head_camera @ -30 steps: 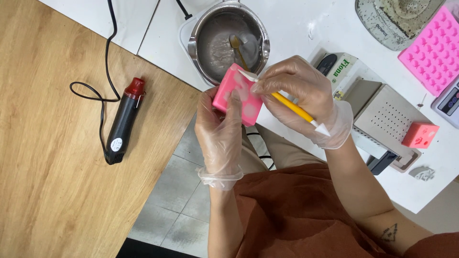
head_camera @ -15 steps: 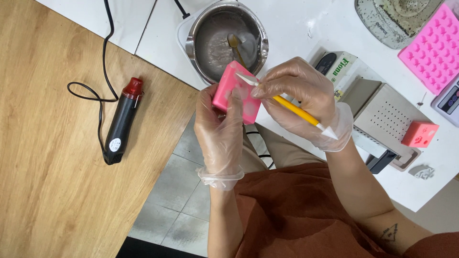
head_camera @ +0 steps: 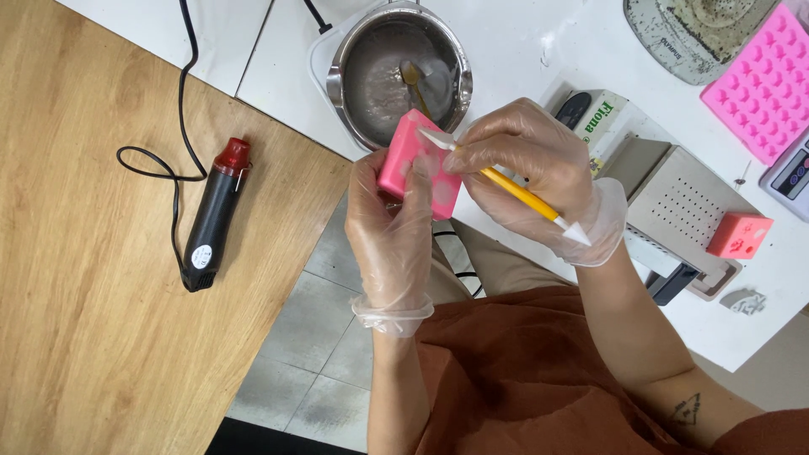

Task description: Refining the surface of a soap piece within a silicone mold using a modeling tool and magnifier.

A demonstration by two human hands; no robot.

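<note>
the pink block mould (head_camera: pixel 419 163) sits upright in the left hand (head_camera: pixel 396 219), fingers wrapped shut around it, above the table edge just in front of the steel pot (head_camera: pixel 396 72). the right hand (head_camera: pixel 527 164) pinches a yellow tool (head_camera: pixel 506 181), its white tip on the mould's face; the pale filled spots look partly worked, with cleaning seemingly unfinished. a white box with green label (head_camera: pixel 600 118) lies behind the right hand; a pink tray mould (head_camera: pixel 763 88) lies far right.
</note>
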